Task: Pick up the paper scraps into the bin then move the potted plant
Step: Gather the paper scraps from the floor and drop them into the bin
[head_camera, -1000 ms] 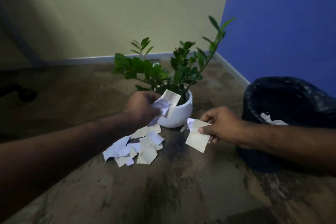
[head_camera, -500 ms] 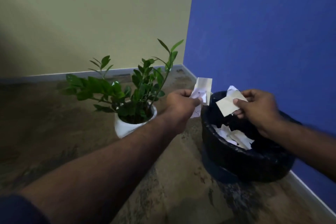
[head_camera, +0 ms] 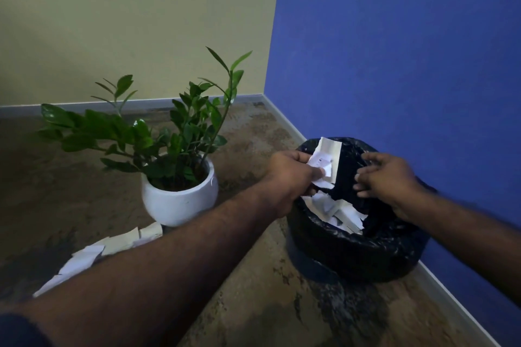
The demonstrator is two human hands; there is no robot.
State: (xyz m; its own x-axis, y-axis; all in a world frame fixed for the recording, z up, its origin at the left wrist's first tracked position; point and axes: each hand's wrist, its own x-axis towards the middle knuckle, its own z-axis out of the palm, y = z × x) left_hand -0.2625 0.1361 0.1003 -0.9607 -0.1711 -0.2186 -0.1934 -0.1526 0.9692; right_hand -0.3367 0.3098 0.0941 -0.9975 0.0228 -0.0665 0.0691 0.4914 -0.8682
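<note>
Both hands are over the bin [head_camera: 352,248], a round black one lined with a shiny bag, standing on the floor [head_camera: 253,304] right by the blue wall [head_camera: 394,51]. The left hand [head_camera: 293,175] is closed on a small bunch of paper scraps [head_camera: 324,160], pinched between thumb and fingers just above the near left side of the bin's mouth. The right hand [head_camera: 386,177] is open, fingers spread and pointing down into the bin, with nothing in it. More white scraps in the bin [head_camera: 335,211] lie in a heap under the hands.

The held scraps only need to go straight down, so letting go looks like the next small step.

After that, the rest of the paper on the floor [head_camera: 93,256] lies down and to the left of the hands, in a messy line that runs from the foot of the pot toward the bottom left corner. The left arm crosses right over it, so the left hand is the nearer one. I think the job is only partly done, as that pile is not picked up yet.

The potted plant [head_camera: 174,158] sits in a white round pot between the paper and the bin, near the yellow wall [head_camera: 127,22]. Its long leaves lean out to the left, above the paper, and could get bumped when reaching back.
</note>
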